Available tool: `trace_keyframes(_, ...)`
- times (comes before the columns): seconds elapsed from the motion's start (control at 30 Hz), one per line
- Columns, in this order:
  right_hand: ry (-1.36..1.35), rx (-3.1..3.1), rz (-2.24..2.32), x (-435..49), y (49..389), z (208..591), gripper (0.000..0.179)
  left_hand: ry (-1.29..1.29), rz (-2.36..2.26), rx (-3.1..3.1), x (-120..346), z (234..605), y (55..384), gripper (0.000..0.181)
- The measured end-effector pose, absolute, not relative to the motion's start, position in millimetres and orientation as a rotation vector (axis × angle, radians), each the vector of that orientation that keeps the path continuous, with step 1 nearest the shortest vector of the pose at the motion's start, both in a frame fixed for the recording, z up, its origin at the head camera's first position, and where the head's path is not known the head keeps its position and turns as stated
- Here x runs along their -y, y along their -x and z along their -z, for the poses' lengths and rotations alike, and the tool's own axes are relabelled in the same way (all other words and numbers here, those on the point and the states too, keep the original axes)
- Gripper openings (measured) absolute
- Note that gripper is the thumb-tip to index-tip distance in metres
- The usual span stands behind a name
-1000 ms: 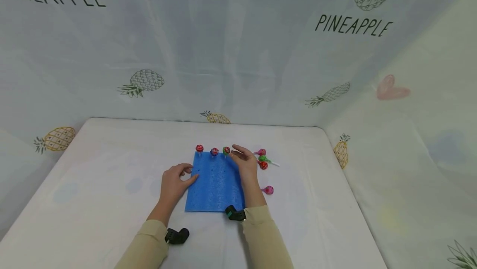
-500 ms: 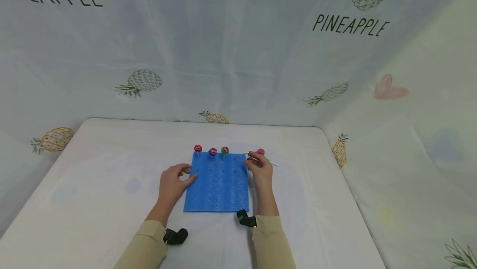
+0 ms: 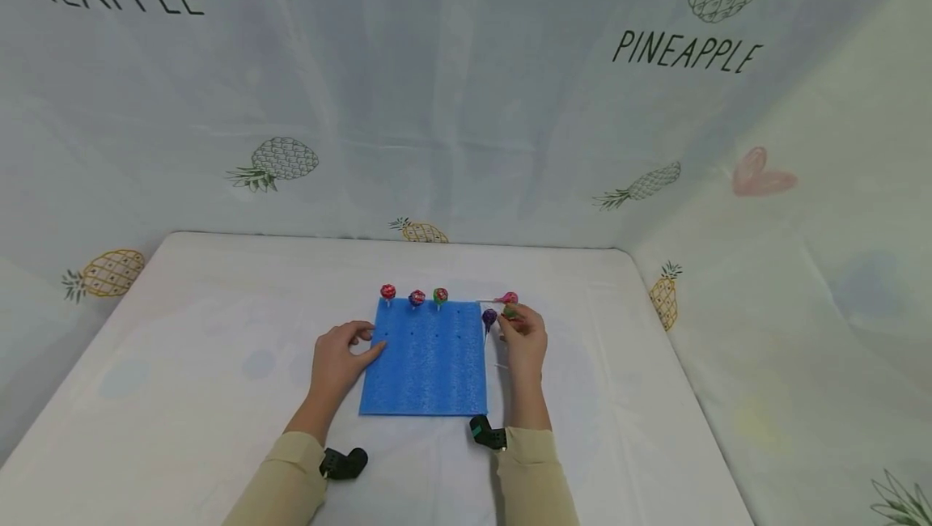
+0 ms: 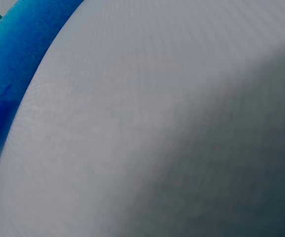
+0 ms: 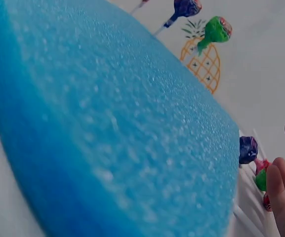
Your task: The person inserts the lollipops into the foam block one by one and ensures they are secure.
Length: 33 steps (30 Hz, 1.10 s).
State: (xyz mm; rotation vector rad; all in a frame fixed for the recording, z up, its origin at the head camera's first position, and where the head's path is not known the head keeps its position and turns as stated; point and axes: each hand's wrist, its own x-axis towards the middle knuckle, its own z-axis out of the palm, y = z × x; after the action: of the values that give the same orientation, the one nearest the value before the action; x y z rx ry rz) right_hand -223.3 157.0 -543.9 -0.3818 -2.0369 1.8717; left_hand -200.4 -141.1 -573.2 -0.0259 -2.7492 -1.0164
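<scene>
Left hand (image 3: 341, 358), fingers parted, touches the left edge of a blue board (image 3: 429, 372); right hand (image 3: 527, 345), fingers apart, is beside a green lollipop (image 5: 261, 180).

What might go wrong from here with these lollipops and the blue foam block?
The right hand could knock the purple lollipop close beside it. The green lollipop and pink lollipop lie bunched, so reaching for one might shift the other. The left hand touches the blue foam block; a push might jostle the three lollipops along its far edge.
</scene>
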Motion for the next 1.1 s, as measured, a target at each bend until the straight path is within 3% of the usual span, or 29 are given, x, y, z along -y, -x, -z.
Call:
trace_keyframes(0.43,0.436,2.345,-1.710,-171.2,235.3,542.5,0.033,0.042,1.008,2.738,141.7,573.7,200.4,0.042)
trace_keyframes(1.1,0.469,2.421,-1.726,-174.1,241.0,548.6,0.028,0.042,1.005,2.752,141.2,568.8,198.7,0.042)
